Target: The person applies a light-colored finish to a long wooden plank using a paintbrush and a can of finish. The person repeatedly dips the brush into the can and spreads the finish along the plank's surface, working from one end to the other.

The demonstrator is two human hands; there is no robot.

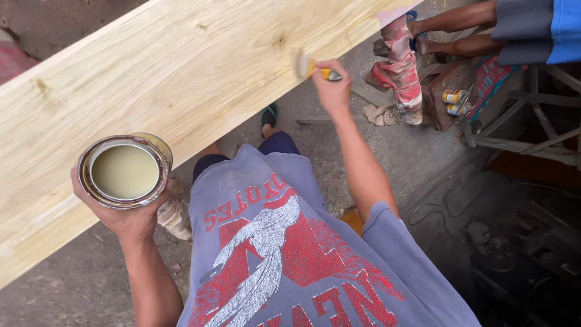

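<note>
The brush (307, 66) touches the near edge of the big board (169, 79), up near its far end. The right hand (331, 88) holds the brush handle, fingers shut tight around it. The left hand (130, 215) is under an open can (124, 171) full of pale liquid, fingers curled up around its bottom. The can sits level, just over the board's near edge.

If the left hand tips, the liquid could spill on the board or the shirt (290, 254). A brush that is too wet could drip onto the ground (393, 145). Another person's legs (451, 27) are close to the board's far end and could bump it.
</note>
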